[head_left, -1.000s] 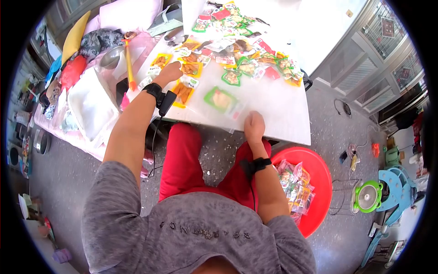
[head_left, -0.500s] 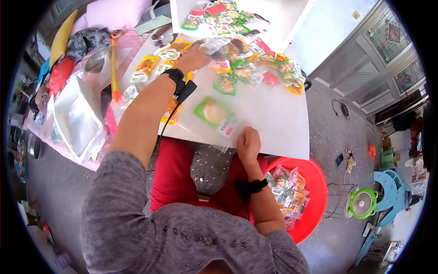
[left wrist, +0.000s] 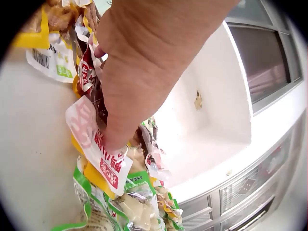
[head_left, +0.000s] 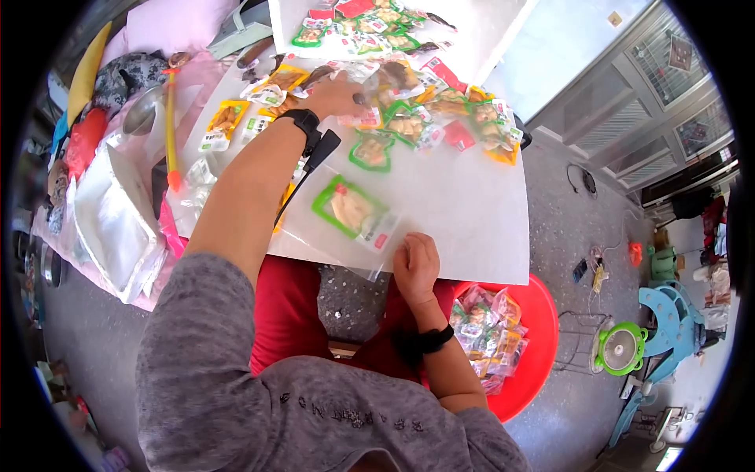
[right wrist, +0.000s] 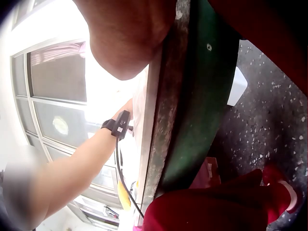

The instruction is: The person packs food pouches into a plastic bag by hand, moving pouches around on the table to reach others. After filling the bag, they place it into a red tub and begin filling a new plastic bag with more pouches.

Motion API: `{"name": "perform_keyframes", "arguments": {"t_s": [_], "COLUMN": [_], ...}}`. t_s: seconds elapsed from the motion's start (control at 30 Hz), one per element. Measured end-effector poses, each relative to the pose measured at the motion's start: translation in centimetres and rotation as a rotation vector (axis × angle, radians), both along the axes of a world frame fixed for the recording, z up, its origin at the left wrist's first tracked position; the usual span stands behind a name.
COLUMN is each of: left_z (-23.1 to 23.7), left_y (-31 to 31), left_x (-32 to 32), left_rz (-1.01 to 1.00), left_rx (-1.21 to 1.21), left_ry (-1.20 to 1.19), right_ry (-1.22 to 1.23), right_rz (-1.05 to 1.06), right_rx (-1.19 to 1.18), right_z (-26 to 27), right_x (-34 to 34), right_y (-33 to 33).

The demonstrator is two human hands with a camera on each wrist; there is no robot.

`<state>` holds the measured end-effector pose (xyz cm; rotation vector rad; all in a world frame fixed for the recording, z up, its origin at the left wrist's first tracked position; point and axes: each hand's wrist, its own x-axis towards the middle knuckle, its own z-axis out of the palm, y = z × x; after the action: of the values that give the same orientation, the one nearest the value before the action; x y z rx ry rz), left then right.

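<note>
The left hand (head_left: 334, 96) reaches into a heap of small food packets; in the left wrist view its thumb touches a white-and-red packet (left wrist: 108, 161), a finger stands apart from it, and the other fingertips are hidden. In the head view the right hand (head_left: 416, 267) rests loosely curled at the table's near edge, holding nothing visible. Beside its fingers lies a clear bag (head_left: 303, 240) with a green-edged packet (head_left: 350, 208) on it or in it; I cannot tell which. The right wrist view shows part of the right hand (right wrist: 132, 38) above the table edge.
A white foam box (head_left: 484, 43) with packets stands behind the heap. Yellow-edged packets (head_left: 226, 118) lie at the left. A red tub (head_left: 539, 346) of bagged packets stands on the floor at the right. A white tray (head_left: 110, 216) lies at the far left.
The left hand has moved rightward, from the yellow-edged packets to the middle of the heap. The right hand stays by the bag at the table edge. The head view has shifted.
</note>
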<state>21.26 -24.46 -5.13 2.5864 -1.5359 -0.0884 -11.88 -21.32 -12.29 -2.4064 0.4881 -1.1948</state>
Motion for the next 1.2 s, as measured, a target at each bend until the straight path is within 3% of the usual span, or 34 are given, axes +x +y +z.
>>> {"name": "perform_keyframes", "arguments": {"t_s": [0.03,0.13,0.4,0.53,0.63,0.83,0.93,1.07,1.2], "left_z": [0.4,0.6,0.9,3.9,2.9,1.0,0.0,-0.7,0.0], "left_y": [0.4,2.0,7.0,8.6,7.4,2.6,0.0,-2.1,-0.9], "left_x": [-0.6,-0.9,-5.5,-7.0,-5.0,-4.1,-5.5,-6.7,-6.8], "left_rz": [-0.007,-0.197,-0.231,-0.138,-0.13,-0.174,-0.114,-0.084,-0.182], "left_rx": [0.011,-0.035,0.153,0.349,0.4,-0.04,-0.071,0.27,0.302], "left_ry": [-0.036,0.158,0.125,0.088,-0.036,-0.074,-0.123,0.014,0.035], "right_ry": [-0.006,0.027,0.013,0.017,0.014,0.018,0.007,-0.009,-0.018], "right_rz": [-0.003,-0.017,-0.014,-0.02,-0.023,-0.018,-0.011,0.005,0.019], "right_rx": [-0.002,0.01,-0.012,-0.03,-0.026,-0.019,-0.012,-0.01,-0.007], "right_z": [0.0,0.1,0.1,0.1,-0.1,0.2,0.0,-0.1,-0.2], "right_x": [0.0,-0.1,-0.2,-0.2,-0.1,-0.1,-0.1,-0.1,-0.2], "right_y": [0.0,0.1,0.2,0.2,0.1,0.2,0.0,-0.2,-0.3]}}
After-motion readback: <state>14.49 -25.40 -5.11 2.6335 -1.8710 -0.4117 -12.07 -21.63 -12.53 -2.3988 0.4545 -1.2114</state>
